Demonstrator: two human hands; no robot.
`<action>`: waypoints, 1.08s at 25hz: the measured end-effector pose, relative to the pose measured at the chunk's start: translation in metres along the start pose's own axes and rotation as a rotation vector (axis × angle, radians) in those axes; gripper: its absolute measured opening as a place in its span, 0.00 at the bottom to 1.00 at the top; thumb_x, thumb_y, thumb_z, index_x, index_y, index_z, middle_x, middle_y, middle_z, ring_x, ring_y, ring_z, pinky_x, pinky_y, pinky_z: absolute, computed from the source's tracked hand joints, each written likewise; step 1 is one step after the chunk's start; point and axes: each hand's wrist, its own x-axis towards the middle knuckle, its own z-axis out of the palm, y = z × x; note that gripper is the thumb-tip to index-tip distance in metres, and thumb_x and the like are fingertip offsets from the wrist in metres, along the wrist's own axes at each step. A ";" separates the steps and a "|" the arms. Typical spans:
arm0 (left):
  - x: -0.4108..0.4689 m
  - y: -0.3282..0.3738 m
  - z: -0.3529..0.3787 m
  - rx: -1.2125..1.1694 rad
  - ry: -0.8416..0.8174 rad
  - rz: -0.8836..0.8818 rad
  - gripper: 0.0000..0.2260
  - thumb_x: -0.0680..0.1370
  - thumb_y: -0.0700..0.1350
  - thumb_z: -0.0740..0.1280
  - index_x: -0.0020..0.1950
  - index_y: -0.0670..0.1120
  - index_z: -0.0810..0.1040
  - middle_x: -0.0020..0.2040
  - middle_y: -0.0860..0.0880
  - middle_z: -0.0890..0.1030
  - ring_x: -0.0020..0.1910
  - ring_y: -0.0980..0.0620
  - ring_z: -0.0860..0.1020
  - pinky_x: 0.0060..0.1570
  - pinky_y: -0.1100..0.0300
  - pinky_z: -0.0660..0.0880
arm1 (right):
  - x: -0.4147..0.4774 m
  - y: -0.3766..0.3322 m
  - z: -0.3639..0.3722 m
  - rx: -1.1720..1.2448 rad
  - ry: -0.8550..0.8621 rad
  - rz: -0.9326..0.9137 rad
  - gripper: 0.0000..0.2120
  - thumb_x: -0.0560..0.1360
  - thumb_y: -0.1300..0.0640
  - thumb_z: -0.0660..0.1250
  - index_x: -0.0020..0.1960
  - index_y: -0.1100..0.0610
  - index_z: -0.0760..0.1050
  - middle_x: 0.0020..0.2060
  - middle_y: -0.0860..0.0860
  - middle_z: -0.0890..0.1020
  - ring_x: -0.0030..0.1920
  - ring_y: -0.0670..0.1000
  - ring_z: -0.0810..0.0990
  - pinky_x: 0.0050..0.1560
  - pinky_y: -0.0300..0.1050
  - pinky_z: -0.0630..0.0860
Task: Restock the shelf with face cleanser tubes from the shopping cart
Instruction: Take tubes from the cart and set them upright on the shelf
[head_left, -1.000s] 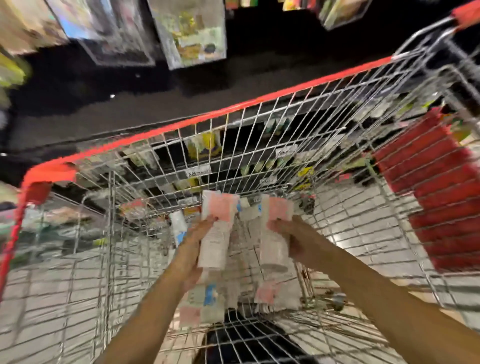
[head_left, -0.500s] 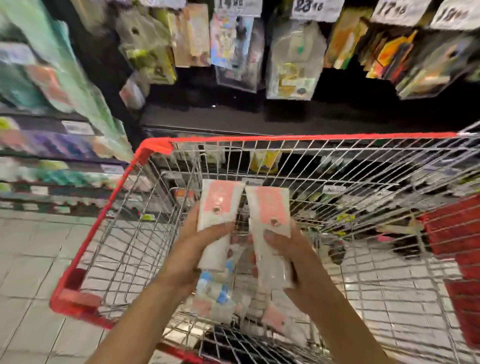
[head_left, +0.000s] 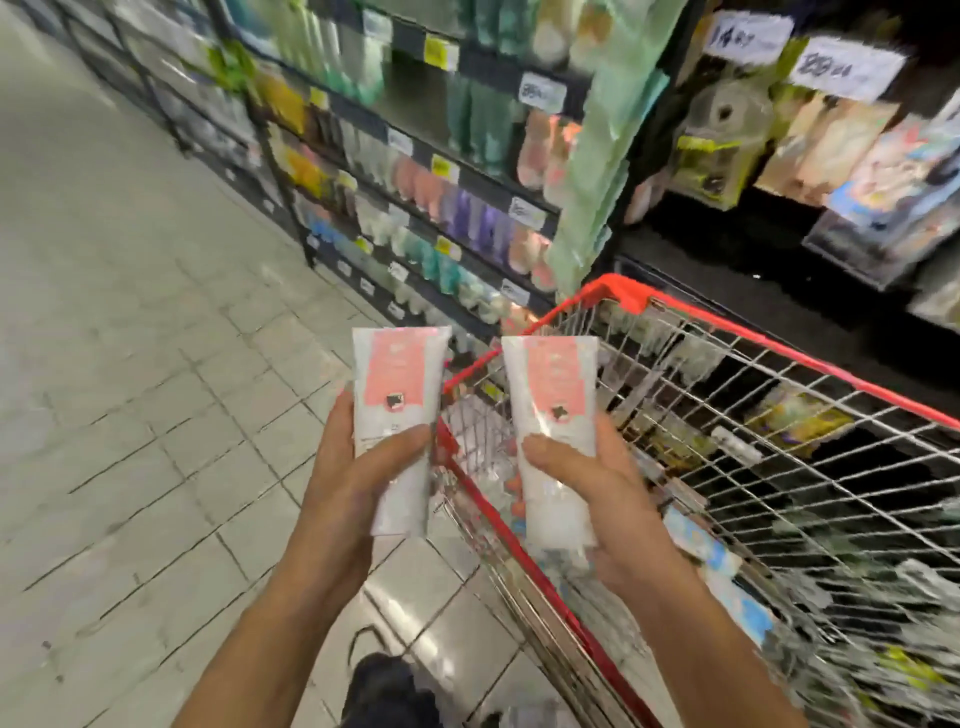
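Item 1. Tiled floor (head_left: 130, 415): pale grey tiles, left of and below the left-hand grip.

Item 2. Shelf (head_left: 415, 156): dark multi-tier unit running up and away from the left-hand grip, well apart from it. It is stocked with rows of green, peach and purple tubes and bottles, with small price labels on the shelf edges. Motion blur makes the labels unreadable.

Item 3. Left hand (head_left: 353, 478): closed round the lower half of one tube. The thumb (head_left: 400, 441) lies across the front and the fingers wrap behind.

Item 4. Left face cleanser tube (head_left: 397, 374): white with a pink panel. It stands roughly upright in the left hand with its flat crimped end uppermost, rising clear above the thumb, over the floor and just outside the cart's near corner.

Item 5. Right face cleanser tube (head_left: 558, 374): same pattern, tilted slightly. It is held beside the first tube and apart from it, above the cart's left rim.

Item 6. Right hand (head_left: 592, 499): closed round the lower half of the second tube, thumb across the front, palm cupping the base.

Item 7. Shopping cart (head_left: 779, 353): wire basket with a red rim, below and to the right of the right-hand grip. It holds further stock (head_left: 701, 551), which appears to be white, pink and blue packs, too blurred to count.

Item 8. Hanging packets (head_left: 831, 150): assorted carded goods on a dark rack, above and right of both grips, beyond the cart.

Item 9. Price tags (head_left: 844, 67): white cards above the packets.

Item 10. Dark shoe (head_left: 384, 686): on the floor beneath the left forearm.
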 end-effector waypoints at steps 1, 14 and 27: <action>0.000 0.007 -0.018 -0.012 0.040 0.020 0.24 0.67 0.42 0.71 0.63 0.51 0.73 0.47 0.46 0.82 0.40 0.48 0.81 0.35 0.56 0.79 | 0.008 0.003 0.019 -0.005 -0.055 0.000 0.21 0.63 0.58 0.73 0.54 0.48 0.76 0.40 0.52 0.84 0.34 0.52 0.82 0.32 0.43 0.77; 0.077 0.108 -0.255 -0.012 0.261 0.147 0.25 0.66 0.43 0.71 0.63 0.51 0.73 0.46 0.46 0.81 0.40 0.47 0.81 0.35 0.56 0.78 | 0.137 0.041 0.266 -0.026 -0.293 -0.026 0.20 0.65 0.58 0.72 0.57 0.53 0.74 0.40 0.57 0.83 0.32 0.55 0.81 0.31 0.46 0.78; 0.359 0.217 -0.261 -0.033 0.032 0.284 0.27 0.67 0.42 0.71 0.65 0.53 0.71 0.47 0.48 0.83 0.41 0.49 0.83 0.36 0.57 0.79 | 0.368 -0.066 0.352 0.001 -0.241 -0.248 0.25 0.63 0.57 0.73 0.59 0.53 0.73 0.42 0.60 0.82 0.33 0.57 0.80 0.33 0.48 0.77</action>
